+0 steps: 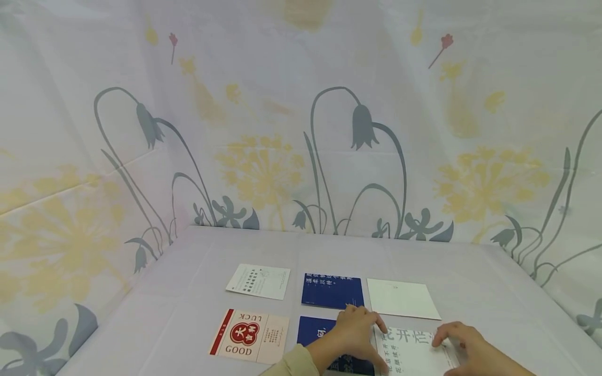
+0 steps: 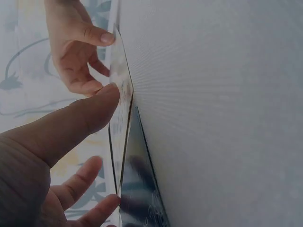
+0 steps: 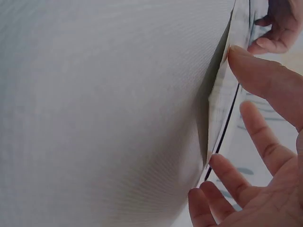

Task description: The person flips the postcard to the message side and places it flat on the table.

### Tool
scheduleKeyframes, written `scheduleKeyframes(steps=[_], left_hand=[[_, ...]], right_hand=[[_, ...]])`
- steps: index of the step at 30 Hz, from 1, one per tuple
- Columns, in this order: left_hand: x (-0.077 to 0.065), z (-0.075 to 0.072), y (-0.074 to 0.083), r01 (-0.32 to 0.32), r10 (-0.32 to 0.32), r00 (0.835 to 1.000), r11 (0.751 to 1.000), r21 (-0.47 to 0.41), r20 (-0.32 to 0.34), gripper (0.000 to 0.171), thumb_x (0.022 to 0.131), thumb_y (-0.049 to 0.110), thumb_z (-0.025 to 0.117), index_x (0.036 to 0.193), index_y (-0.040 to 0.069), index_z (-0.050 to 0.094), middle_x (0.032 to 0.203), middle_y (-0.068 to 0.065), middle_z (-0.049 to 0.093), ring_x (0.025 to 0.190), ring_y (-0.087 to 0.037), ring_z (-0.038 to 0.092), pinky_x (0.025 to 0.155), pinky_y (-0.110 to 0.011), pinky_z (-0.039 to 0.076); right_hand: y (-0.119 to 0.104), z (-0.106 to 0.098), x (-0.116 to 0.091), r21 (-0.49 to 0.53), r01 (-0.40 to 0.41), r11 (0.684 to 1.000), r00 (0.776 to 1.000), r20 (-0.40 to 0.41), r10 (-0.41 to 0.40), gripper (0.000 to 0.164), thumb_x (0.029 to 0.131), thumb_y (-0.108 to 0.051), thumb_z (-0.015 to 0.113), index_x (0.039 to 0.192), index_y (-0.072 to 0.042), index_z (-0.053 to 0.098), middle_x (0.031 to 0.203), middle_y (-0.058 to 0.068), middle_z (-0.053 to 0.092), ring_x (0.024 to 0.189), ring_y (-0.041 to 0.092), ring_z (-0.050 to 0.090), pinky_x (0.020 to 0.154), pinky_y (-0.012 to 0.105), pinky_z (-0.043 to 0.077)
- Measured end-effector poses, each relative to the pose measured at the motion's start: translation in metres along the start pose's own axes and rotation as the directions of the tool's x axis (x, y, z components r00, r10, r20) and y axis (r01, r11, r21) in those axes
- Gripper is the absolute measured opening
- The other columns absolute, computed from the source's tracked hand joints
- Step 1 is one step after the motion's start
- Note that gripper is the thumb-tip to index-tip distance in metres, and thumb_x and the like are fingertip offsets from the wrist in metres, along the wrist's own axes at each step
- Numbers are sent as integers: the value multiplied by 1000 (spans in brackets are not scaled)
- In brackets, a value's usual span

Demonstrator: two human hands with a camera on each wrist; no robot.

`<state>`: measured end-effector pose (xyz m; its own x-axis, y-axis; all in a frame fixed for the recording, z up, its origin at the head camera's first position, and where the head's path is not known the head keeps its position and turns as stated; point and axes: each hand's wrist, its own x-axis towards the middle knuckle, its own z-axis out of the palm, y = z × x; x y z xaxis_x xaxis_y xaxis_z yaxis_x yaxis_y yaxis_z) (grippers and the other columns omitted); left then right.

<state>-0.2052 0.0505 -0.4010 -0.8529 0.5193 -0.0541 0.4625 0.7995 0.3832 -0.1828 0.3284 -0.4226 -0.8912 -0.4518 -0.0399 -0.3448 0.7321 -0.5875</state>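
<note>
A white card with grey Chinese lettering [image 1: 411, 351] lies between both hands at the front right. My left hand [image 1: 354, 334] holds its left side, fingers toward the far corner and thumb nearer the front. My right hand [image 1: 475, 352] holds its right side, with a bent finger over the upper right part. In the right wrist view, a dark gap shows under the edge of the card [image 3: 226, 90]. Under my left hand a dark blue card [image 1: 312, 329] is partly hidden; in the left wrist view the blue card [image 2: 139, 175] sits right beside the white one.
Behind the hands lie another dark blue card [image 1: 331, 291] and a plain whitish card [image 1: 402, 298]. To the left are a small white printed card [image 1: 260, 281] and a cream and red GOOD LUCK card [image 1: 251, 334]. A flower-patterned sheet [image 1: 282, 104] surrounds the pale tabletop [image 1: 155, 324].
</note>
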Motion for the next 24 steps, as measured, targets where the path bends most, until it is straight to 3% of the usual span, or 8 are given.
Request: scheduleKeyframes(steps=[2,5,10,13,17,19,21,24], left_hand=[[0,0,1,7,-7,1000,1000,27,8,49,54,50,86,94,39,62,101,12,52,104,-15,44,92,-37,38],[2,2,2,14,-15,1000,999,51,16,46,53,51,86,91,39,62,99,12,50,104,-14,43,92,-35,37],[6,4,1,23,-25,999,998,53,32,44,53,51,87,89,40,64,97,13,46,100,-11,39,88,-32,35],[6,3,1,15,-16,1000,998,54,13,44,52,50,88,89,40,65,93,14,43,92,-9,36,80,-28,33],[4,3,3,-1,2,1000,999,44,-21,45,50,47,89,87,38,65,90,14,40,84,-6,35,80,-25,34],[4,3,4,-10,10,1000,1000,-6,-21,45,51,42,90,88,35,65,93,13,39,83,-5,37,81,-22,37],[2,4,5,-10,9,1000,997,-80,-18,45,52,35,92,89,31,66,97,11,38,80,-4,40,78,-19,40],[1,5,6,-2,2,1000,975,-222,1,45,55,22,92,91,23,66,102,9,35,71,-3,45,66,-16,43]], right_hand=[[3,0,1,-21,17,1000,1000,16,-17,39,68,-30,81,96,-19,57,114,15,49,104,29,42,83,47,47],[3,1,3,-22,-9,1000,999,39,10,38,67,-30,81,95,-18,58,114,17,47,101,43,41,80,59,43],[5,0,6,-98,20,995,1000,21,-18,39,65,-31,82,95,-20,60,108,11,46,96,35,42,77,35,47],[4,-1,7,-88,-8,996,1000,17,10,42,64,-33,83,96,-20,60,106,9,44,96,33,42,78,35,47],[3,2,6,-79,98,992,994,-43,-101,47,62,-30,84,99,-20,57,104,13,40,92,31,41,73,28,46],[2,2,5,-35,122,992,991,-51,-123,50,62,-29,85,101,-17,54,105,17,37,90,30,39,68,22,44],[-1,2,5,34,78,996,996,-37,-77,54,62,-30,85,102,-12,53,107,22,34,87,30,39,65,23,43],[-8,1,4,143,-88,986,996,-3,89,58,63,-26,85,105,-6,51,113,31,25,84,30,41,64,28,44]])
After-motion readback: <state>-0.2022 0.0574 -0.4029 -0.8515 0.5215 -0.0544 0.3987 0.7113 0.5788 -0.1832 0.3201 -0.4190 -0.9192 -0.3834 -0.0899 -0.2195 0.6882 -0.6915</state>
